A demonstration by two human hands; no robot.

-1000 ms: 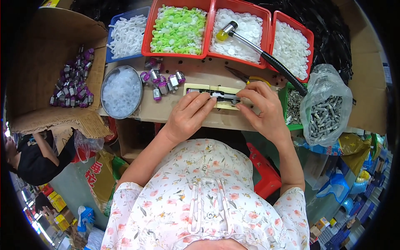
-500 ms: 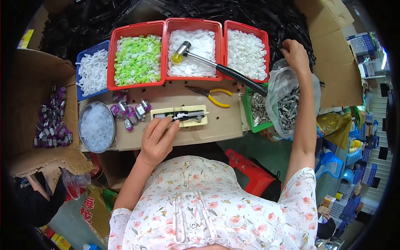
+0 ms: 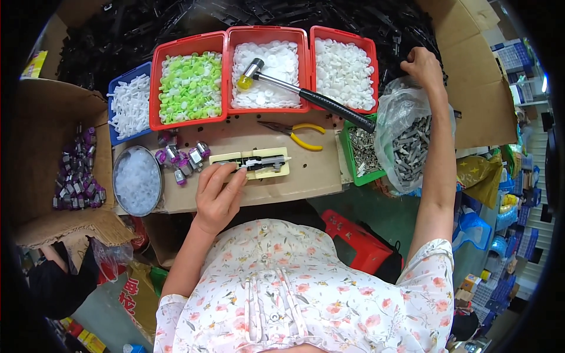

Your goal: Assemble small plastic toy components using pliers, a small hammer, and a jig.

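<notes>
On the cardboard-covered bench lies a cream fixture (image 3: 276,172), holding a slim assembly (image 3: 265,161) of black, grey and white parts. My left hand (image 3: 219,191) is at its near left edge, thumb and fingers closed together. Something small and white shows by the fingertips, too small to name. My right hand (image 3: 424,66) reaches far right to a heap of black plastic parts (image 3: 329,17), its fingers curled in. Whatever those fingers hold is hidden. Below that hand sits a clear plastic bag (image 3: 391,117) of grey parts.
Red bins hold green-white pieces (image 3: 191,88) and white discs (image 3: 273,59); a hammer (image 3: 288,85) rests across them. Yellow-handled pliers (image 3: 306,136), small motors (image 3: 182,162), a round dish (image 3: 136,182) and a green tray of screws (image 3: 362,156) surround the fixture. Cardboard walls (image 3: 477,88) flank the bench.
My right hand has shifted slightly up and right over the black heap, its fingers more curled. My left hand stays at the fixture, its fingertips a little to the left.
</notes>
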